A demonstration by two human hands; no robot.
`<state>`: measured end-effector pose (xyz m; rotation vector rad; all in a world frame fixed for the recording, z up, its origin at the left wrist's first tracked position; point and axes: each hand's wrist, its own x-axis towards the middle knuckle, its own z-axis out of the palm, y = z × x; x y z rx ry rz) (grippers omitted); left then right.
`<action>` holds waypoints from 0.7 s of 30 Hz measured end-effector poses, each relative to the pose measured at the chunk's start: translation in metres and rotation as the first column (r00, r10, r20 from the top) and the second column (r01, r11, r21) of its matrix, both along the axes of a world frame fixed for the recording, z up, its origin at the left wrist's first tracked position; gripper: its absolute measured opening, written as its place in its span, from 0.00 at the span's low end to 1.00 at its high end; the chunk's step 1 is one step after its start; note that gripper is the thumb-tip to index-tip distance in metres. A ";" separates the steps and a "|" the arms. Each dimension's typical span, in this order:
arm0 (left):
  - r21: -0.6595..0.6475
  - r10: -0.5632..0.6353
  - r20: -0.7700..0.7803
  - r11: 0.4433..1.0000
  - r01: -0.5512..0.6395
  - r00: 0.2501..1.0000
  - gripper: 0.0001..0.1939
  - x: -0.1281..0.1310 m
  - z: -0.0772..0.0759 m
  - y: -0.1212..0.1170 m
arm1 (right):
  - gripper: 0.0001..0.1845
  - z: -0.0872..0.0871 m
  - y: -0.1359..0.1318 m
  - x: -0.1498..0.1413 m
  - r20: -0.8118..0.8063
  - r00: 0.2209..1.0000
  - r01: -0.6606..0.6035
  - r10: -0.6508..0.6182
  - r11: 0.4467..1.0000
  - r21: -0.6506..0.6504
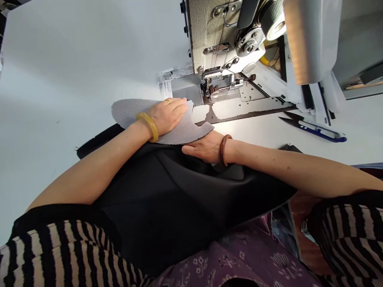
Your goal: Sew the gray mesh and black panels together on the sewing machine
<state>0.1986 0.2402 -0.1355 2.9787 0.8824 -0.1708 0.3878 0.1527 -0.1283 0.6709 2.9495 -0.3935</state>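
Under my left hand (pixel 169 115) lies a grey mesh fabric piece (pixel 128 109) with a curved cut-out at its right end. The left fingers are stretched out flat across it. My right hand (pixel 206 147) is at the mesh's lower right edge, its fingertips hidden beneath the piece and its thumb resting on black fabric (pixel 167 191). That black fabric spreads from the table edge down over my lap. Just beyond the mesh stands the sewing machine (pixel 199 36), its needle and presser foot (pixel 207 85) above the metal plate, apart from the cloth.
Thread snips (pixel 314 127) with a blue handle lie on the white table (pixel 74 59) at the right. A clear plastic bag with a label (pixel 167 81) lies left of the needle. White mesh strips (pixel 272 81) sit behind the machine's plate, beneath a lamp (pixel 275 24).
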 end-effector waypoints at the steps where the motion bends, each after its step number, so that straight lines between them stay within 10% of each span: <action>1: -0.008 -0.001 0.018 1.000 0.001 1.000 0.25 -0.001 0.000 0.001 | 0.16 0.001 0.001 0.001 -0.001 1.000 0.000 0.000 1.000 -0.004; 13: -0.073 -0.058 0.204 0.995 0.074 0.977 0.22 -0.004 -0.011 0.010 | 0.21 -0.015 0.003 0.006 -0.197 0.971 0.119 -0.137 0.988 -0.097; 21: -0.090 -0.100 0.223 0.988 0.123 0.970 0.22 -0.007 -0.011 0.015 | 0.20 -0.030 0.007 0.003 -0.312 0.945 0.141 -0.097 0.983 0.121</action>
